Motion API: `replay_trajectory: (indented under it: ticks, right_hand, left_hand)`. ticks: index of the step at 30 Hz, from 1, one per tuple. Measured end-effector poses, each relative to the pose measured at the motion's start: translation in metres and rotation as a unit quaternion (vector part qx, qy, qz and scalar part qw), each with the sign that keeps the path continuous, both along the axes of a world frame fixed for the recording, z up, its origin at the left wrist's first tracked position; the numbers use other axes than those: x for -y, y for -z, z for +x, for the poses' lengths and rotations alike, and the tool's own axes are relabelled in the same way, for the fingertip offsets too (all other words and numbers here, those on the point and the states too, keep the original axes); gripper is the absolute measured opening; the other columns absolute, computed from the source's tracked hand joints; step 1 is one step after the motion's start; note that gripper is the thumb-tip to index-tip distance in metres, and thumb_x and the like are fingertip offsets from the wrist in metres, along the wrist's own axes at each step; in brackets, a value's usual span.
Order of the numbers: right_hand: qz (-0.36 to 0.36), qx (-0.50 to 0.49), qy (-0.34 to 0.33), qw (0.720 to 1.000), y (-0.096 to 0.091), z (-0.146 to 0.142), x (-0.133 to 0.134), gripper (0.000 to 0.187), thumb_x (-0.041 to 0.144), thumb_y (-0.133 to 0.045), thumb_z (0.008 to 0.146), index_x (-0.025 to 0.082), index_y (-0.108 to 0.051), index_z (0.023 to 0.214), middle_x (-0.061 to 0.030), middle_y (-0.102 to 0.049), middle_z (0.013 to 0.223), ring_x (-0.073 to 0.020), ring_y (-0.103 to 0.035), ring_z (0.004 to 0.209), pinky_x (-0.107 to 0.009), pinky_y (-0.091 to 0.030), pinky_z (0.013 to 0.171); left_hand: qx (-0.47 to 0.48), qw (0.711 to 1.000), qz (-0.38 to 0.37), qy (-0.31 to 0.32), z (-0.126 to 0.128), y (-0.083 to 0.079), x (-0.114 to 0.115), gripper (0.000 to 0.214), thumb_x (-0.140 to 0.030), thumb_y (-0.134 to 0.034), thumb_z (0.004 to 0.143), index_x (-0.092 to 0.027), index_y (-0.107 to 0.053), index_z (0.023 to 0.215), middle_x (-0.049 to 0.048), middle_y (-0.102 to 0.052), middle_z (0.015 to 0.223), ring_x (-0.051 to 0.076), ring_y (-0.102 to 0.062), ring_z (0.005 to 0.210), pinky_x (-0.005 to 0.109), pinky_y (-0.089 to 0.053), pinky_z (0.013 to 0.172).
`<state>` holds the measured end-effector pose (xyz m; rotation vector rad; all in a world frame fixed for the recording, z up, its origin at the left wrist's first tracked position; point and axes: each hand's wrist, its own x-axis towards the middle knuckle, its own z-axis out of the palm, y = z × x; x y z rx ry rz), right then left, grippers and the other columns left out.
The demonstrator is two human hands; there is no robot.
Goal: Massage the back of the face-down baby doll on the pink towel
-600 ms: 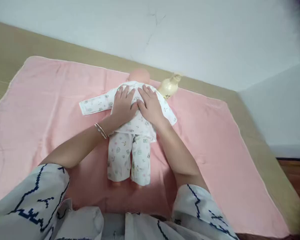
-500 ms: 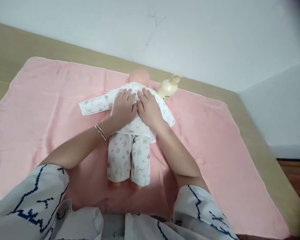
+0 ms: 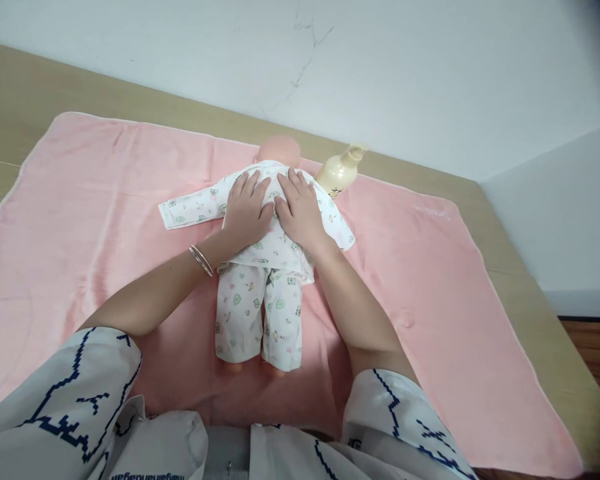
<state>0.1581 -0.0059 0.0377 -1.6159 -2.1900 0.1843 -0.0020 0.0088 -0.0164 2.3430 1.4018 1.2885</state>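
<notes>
A baby doll in white printed pyjamas lies on a pink towel, its bald head pointing away from me. My left hand rests flat on the doll's torso, fingers stretched out, with a bangle on the wrist. Beside it, touching, my right hand lies flat on the torso too, fingers spread. Neither hand holds anything. The doll's left sleeve stretches out to the left.
A cream pump bottle lies on the towel just right of the doll's head. The towel covers a wooden surface that meets a white wall behind. The surface's right edge drops to a brown floor.
Both hands stay flat on the doll's torso, shifting only slightly. The view has moved a little.
</notes>
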Motion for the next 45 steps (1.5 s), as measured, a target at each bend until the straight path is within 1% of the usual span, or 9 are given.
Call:
replay_trajectory:
  ticks: [4,10,13,18,24,27,34,38,45]
  right_hand:
    - [-0.014,0.035,-0.038,0.999,-0.008,-0.001,0.006,0.058,0.035,-0.033,0.102,0.018,-0.035,0.157,-0.0109,-0.023,0.170,-0.0349,-0.016,0.158,-0.066,-0.020,0.124]
    - [-0.003,0.111,-0.036,0.993,-0.023,-0.020,0.038,0.058,0.020,-0.037,0.096,-0.004,-0.046,0.148,-0.0239,-0.041,0.159,-0.0395,-0.033,0.151,-0.056,-0.030,0.125]
    - [0.008,0.077,-0.018,0.997,-0.019,-0.016,0.034,0.057,0.024,-0.035,0.098,0.004,-0.047,0.150,-0.0174,-0.042,0.160,-0.0387,-0.033,0.151,-0.058,-0.035,0.122]
    - [-0.017,0.035,-0.047,0.998,-0.008,0.005,0.006,0.061,0.035,-0.036,0.099,0.018,-0.035,0.158,-0.0071,-0.024,0.169,-0.0347,-0.016,0.158,-0.062,-0.021,0.126]
    - [-0.041,0.082,-0.046,0.995,-0.019,-0.009,0.029,0.063,0.027,-0.034,0.098,0.002,-0.036,0.155,-0.0188,-0.027,0.167,-0.0359,-0.019,0.157,-0.058,-0.023,0.127]
    - [-0.039,0.061,-0.021,0.997,-0.023,-0.015,0.038,0.059,0.027,-0.035,0.098,0.004,-0.044,0.151,-0.0182,-0.035,0.164,-0.0366,-0.027,0.155,-0.058,-0.027,0.126]
    - [0.001,-0.029,-0.013,0.999,-0.002,0.005,0.004,0.054,0.040,-0.033,0.103,0.021,-0.044,0.153,-0.0084,-0.033,0.166,-0.0312,-0.022,0.157,-0.061,-0.022,0.126]
    - [0.010,-0.013,-0.010,1.000,0.002,0.000,0.008,0.053,0.039,-0.029,0.105,0.024,-0.042,0.154,-0.0080,-0.032,0.167,-0.0321,-0.022,0.157,-0.064,-0.023,0.124]
    - [-0.020,0.034,-0.011,0.999,-0.017,-0.025,0.043,0.056,0.028,-0.033,0.100,0.016,-0.044,0.154,-0.0129,-0.036,0.164,-0.0385,-0.024,0.155,-0.069,-0.027,0.122]
  left_hand:
    - [-0.017,0.998,0.041,0.041,-0.001,-0.008,0.004,0.039,-0.029,-0.039,0.097,-0.016,-0.059,0.127,0.0140,-0.060,0.141,0.032,-0.046,0.140,0.053,-0.033,0.120]
    - [-0.008,0.995,0.083,0.045,-0.006,-0.018,0.018,0.020,-0.027,-0.048,0.088,-0.020,-0.064,0.098,0.0102,-0.070,0.106,0.028,-0.060,0.103,0.048,-0.050,0.097]
    - [0.008,0.997,0.061,0.036,-0.005,-0.015,0.016,0.024,-0.032,-0.044,0.096,-0.021,-0.064,0.105,0.0104,-0.068,0.117,0.027,-0.058,0.113,0.048,-0.048,0.103]
    - [-0.027,0.999,0.037,-0.026,0.001,-0.005,0.004,0.046,-0.045,-0.038,0.103,-0.018,-0.055,0.136,0.0162,-0.053,0.148,0.034,-0.042,0.142,0.057,-0.031,0.119]
    - [-0.063,0.993,0.096,0.040,-0.005,-0.015,0.014,0.049,-0.042,-0.028,0.104,-0.015,-0.066,0.117,0.0160,-0.068,0.122,0.030,-0.058,0.118,0.051,-0.044,0.104]
    - [-0.045,0.994,0.091,0.039,-0.007,-0.019,0.018,0.051,-0.044,-0.025,0.105,-0.018,-0.069,0.105,0.0125,-0.071,0.110,0.028,-0.061,0.104,0.049,-0.049,0.095]
    - [0.031,0.999,-0.007,-0.006,0.001,-0.001,-0.001,0.062,-0.060,-0.029,0.102,-0.018,-0.055,0.140,0.0165,-0.048,0.155,0.034,-0.036,0.148,0.059,-0.026,0.123]
    - [0.012,1.000,0.012,0.005,0.000,-0.004,0.003,0.059,-0.059,-0.030,0.103,-0.020,-0.062,0.133,0.0137,-0.056,0.149,0.033,-0.042,0.146,0.057,-0.030,0.123]
    - [0.002,1.000,0.026,0.012,-0.005,-0.017,0.026,0.057,-0.044,-0.023,0.106,-0.014,-0.070,0.119,0.0146,-0.070,0.130,0.028,-0.060,0.132,0.050,-0.045,0.115]
